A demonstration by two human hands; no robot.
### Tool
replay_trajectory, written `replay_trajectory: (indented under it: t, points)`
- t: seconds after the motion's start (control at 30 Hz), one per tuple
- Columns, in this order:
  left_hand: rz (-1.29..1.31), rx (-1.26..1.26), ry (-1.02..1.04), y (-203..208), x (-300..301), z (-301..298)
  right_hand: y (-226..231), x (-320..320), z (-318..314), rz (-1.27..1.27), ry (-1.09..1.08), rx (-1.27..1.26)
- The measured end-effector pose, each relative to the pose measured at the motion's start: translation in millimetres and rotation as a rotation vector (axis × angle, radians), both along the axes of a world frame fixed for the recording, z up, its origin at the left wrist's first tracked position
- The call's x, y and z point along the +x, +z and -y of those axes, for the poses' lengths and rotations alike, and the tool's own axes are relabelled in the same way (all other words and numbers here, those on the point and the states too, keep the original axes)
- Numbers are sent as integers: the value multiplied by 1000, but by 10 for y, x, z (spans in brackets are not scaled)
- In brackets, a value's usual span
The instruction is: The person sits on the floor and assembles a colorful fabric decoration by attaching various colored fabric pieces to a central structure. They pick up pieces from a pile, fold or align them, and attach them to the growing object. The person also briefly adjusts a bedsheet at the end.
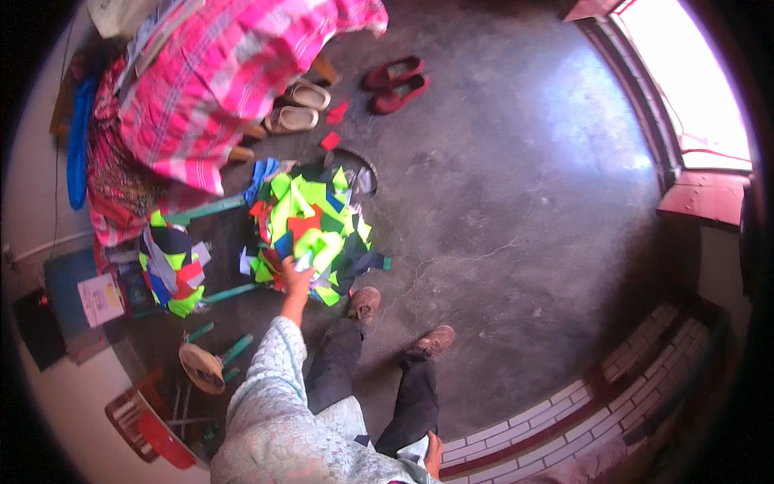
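Neon-green, red and navy fabric scraps (310,222) lie heaped on the grey floor (516,210), just beyond the left hand (297,278), whose fingers pinch a pale strip at the pile's near edge. Such cloth looks light and limp; a corner pinch should lift it. Right hand (434,453) rests at the knee, grip unclear.

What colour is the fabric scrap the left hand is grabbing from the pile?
Pale, whitish scrap, in the head view.
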State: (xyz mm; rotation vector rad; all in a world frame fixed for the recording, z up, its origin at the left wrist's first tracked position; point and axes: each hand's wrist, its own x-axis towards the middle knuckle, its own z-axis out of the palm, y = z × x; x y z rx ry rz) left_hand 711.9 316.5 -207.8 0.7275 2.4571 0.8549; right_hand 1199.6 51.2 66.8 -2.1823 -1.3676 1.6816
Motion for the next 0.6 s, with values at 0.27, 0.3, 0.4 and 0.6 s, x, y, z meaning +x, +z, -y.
replay_trajectory:
  t: [0.27, 0.3, 0.4, 0.6]
  points:
    - [294, -497, -471, 1400, 29, 623, 431, -347, -528, -16, -78, -245]
    - [433, -544, -560, 1604, 140, 632, 445, -393, -535, -28, -91, -278]
    - [629, -657, -775, 2117, 446, 683, 418, -391, -512, -30, -65, -369]
    - [550, -706, -1249, 2480, 551, 506, 1218, -371, -679, -210, -262, -310]
